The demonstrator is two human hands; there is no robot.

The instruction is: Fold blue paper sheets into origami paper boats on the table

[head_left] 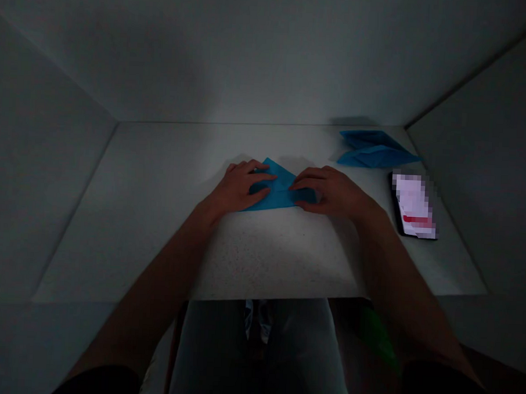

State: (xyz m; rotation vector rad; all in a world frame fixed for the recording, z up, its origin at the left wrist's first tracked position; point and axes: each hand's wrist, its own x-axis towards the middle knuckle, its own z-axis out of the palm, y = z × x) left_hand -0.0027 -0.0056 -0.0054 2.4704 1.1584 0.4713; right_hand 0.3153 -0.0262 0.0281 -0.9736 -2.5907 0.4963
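A folded sheet of blue paper lies on the white desk in front of me, with a pointed corner toward the back wall. My left hand rests on its left part, fingers spread over the surface. At the right end, my right hand is curled around the paper, with fingertips on top and the thumb by the near edge. Both hands hide the side corners of the sheet.
Another folded blue paper piece stands at the back right of the desk. In front of it lies a phone with a lit, blurred screen. White walls enclose the desk at the back and sides. Its near edge is above my legs.
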